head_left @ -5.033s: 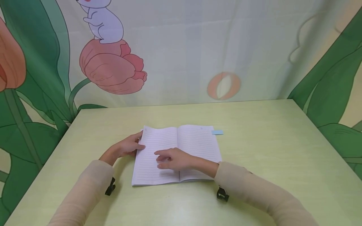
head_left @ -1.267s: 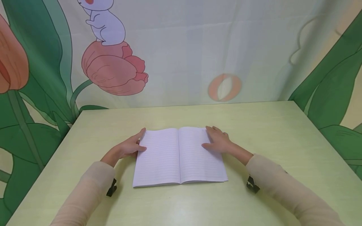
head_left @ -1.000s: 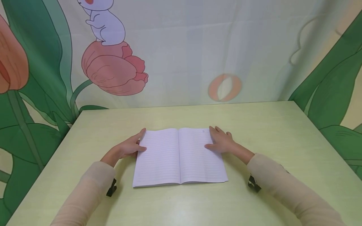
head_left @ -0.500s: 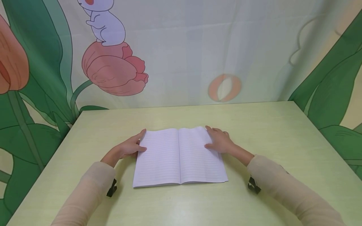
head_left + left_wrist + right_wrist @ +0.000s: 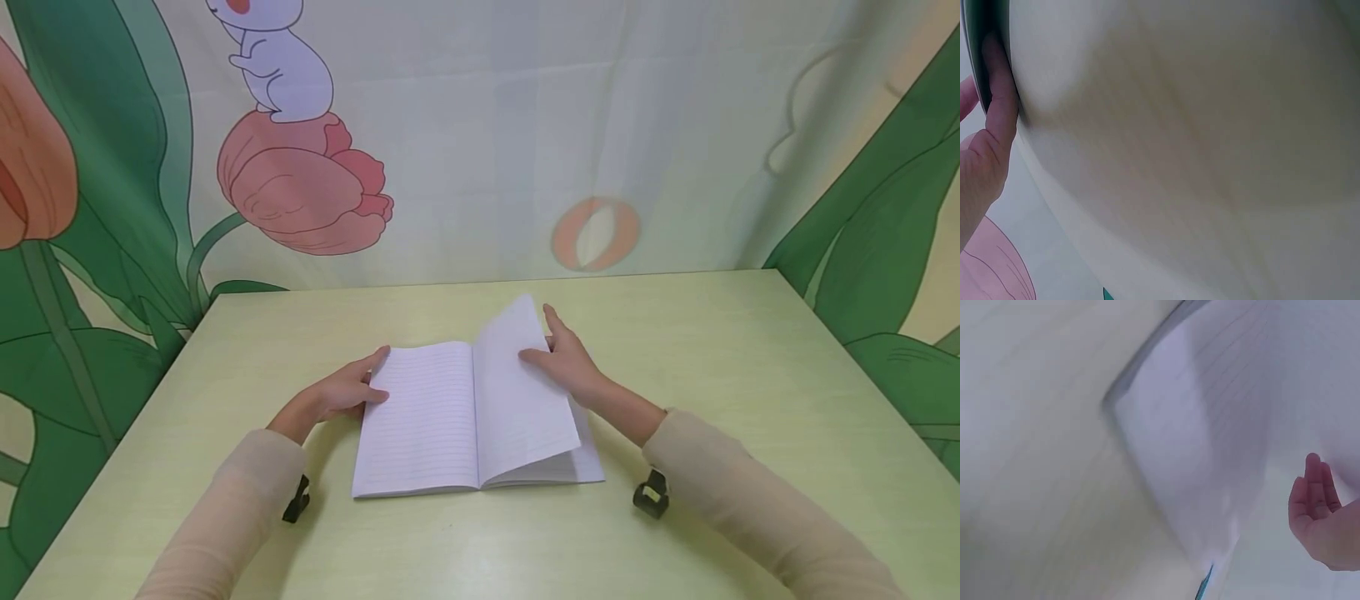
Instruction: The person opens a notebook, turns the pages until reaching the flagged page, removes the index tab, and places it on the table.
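Note:
An open lined notebook [image 5: 420,425] lies on the table in the head view. My left hand [image 5: 345,389] grips its left edge, thumb on top of the page and the other fingers beneath, as the left wrist view shows at the notebook's edge [image 5: 977,56]. At the right half, my right hand [image 5: 570,360] holds a raised page [image 5: 517,417] between thumb and fingers. That page is bent upward, its far corner lifted highest, with further pages showing under it. In the right wrist view, a blue tab [image 5: 1204,582] sticks out at the notebook's corner.
The light yellow-green table [image 5: 712,358] reaches back to a curtain [image 5: 480,167] printed with flowers and a white animal. Black wrist devices hang below both sleeves, one under the right cuff [image 5: 651,493].
The right hand has gone from the left page to the right edge, then lifted a page up and leftward. The blue tab has left the head view. The left hand keeps its place.

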A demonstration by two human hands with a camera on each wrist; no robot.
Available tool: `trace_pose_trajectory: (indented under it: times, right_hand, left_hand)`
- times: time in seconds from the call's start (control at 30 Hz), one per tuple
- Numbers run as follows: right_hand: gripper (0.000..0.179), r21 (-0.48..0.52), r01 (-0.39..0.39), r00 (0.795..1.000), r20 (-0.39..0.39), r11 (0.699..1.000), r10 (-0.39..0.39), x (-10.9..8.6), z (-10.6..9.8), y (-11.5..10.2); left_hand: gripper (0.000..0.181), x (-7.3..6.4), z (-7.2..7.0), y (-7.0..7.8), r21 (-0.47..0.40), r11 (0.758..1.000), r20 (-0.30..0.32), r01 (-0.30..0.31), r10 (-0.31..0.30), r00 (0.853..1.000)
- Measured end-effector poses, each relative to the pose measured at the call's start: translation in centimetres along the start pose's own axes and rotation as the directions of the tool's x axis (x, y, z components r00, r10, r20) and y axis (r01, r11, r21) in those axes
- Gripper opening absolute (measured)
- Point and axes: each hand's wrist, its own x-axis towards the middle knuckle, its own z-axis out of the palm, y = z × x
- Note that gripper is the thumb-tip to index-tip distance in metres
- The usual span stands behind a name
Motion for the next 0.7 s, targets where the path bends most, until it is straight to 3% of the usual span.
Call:
trace_pose_trajectory:
  times: [0.13,0.27,0.43,0.5,0.7]
  right_hand:
    - [0.069,0.082,-0.032,0.997,0.079,0.996,0.026,-0.3,1.9,-0.8]
    - [0.056,0.079,0.006,0.979,0.203,0.997,-0.022,-0.8,4.0,-1.2]
    - [0.056,-0.001,0.077,0.942,0.327,0.997,-0.073,-1.3,6.1,-1.4]
    - [0.056,-0.065,0.128,0.925,0.367,0.990,-0.095,-1.4,6.8,-1.3]
    - [0.064,-0.279,0.224,0.874,0.481,0.934,-0.066,-2.2,7.9,-0.8]
  left_hand:
    - [0.079,0.0,0.0,0.0,0.000,1.000,0.004,0.000,0.000,1.000]
    - [0.074,-0.1,0.0,0.1,0.000,1.000,0.008,0.004,-0.004,1.000]
    - [0.058,-0.1,-0.1,0.2,-0.037,0.999,0.028,0.016,-0.015,0.999]
    - [0.060,-0.2,0.0,0.4,-0.067,0.997,0.029,0.027,-0.025,0.999]
    - [0.069,-0.5,-0.1,0.6,-0.136,0.990,0.028,0.038,-0.035,0.999]
